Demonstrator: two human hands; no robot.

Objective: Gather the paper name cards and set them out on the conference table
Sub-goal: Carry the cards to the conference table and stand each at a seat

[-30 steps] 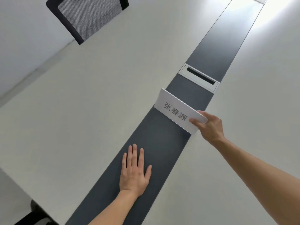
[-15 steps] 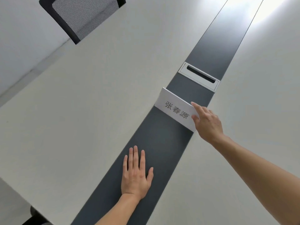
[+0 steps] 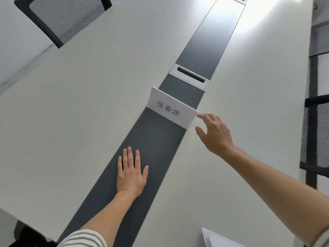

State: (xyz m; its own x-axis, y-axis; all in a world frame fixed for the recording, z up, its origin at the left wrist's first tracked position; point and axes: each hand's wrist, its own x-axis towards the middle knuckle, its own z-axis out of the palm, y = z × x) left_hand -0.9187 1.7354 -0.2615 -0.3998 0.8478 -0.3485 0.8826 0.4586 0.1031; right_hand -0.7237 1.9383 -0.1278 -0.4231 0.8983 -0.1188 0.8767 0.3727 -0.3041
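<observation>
the right hand (image 3: 215, 134) has let go of the name card (image 3: 171, 108); its fingers (image 3: 206, 117) are released at the card's 4 o'clock. the card stands by itself on the bench (image 3: 71, 122), 1 o'clock of the flat left hand (image 3: 131, 172). this card looks placed.

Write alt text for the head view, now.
A folded white name card stands across the dark centre strip of a white conference table, the open right hand just beside one end. The left hand lies flat on the strip; more white paper sits at lower right.
</observation>
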